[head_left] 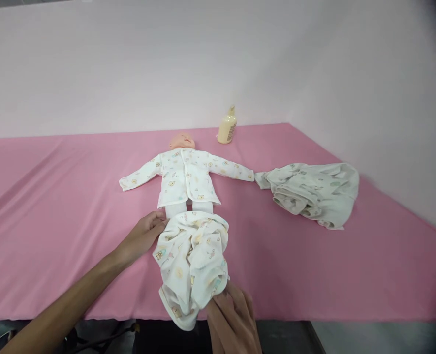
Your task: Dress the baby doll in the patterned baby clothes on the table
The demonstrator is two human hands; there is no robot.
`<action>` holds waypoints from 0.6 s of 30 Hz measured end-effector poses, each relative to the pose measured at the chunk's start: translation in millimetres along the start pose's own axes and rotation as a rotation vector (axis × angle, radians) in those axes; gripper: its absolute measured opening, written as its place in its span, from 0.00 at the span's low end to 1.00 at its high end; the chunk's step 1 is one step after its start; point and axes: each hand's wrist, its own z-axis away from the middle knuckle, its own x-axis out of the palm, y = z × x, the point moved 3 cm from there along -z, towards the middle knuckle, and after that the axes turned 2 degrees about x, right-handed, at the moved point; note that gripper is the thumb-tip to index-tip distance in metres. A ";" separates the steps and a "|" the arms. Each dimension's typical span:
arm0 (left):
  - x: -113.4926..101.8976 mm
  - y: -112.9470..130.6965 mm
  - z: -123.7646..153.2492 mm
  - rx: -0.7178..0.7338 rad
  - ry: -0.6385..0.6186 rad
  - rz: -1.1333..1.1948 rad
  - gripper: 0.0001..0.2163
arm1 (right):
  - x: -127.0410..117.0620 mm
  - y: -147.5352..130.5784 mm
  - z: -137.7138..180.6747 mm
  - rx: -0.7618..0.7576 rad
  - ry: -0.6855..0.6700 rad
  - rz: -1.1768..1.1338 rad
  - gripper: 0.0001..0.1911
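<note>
A baby doll (181, 141) lies on its back on the pink-covered table (55, 206), dressed in a white printed shirt (186, 174) with both sleeves spread out. Over its legs lies a bunched pair of white printed trousers (192, 258). My left hand (146, 233) grips the left upper edge of the trousers by the doll's waist. My right hand (233, 314) pinches the lower end of the trousers near the table's front edge.
A crumpled pale green-grey cloth (314, 191) lies to the right, touching the doll's sleeve end. A cream lotion bottle (227, 126) stands at the back by the white wall. The table's front edge runs just below my right hand.
</note>
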 end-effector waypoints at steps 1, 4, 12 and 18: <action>0.7 -0.1 0.1 0.000 -0.008 0.012 0.21 | 1.5 -0.6 -1.0 -0.012 0.011 -0.004 0.17; 2.3 0.1 0.1 -0.002 -0.018 0.030 0.21 | 6.5 -2.2 -5.7 -0.034 -0.012 0.019 0.17; 3.9 -2.2 -0.7 0.001 -0.038 0.056 0.21 | 6.6 0.9 -16.1 0.053 0.022 0.044 0.16; 4.1 -6.5 -2.3 0.013 -0.033 0.046 0.22 | 9.9 9.4 -18.9 -0.028 -0.028 0.093 0.15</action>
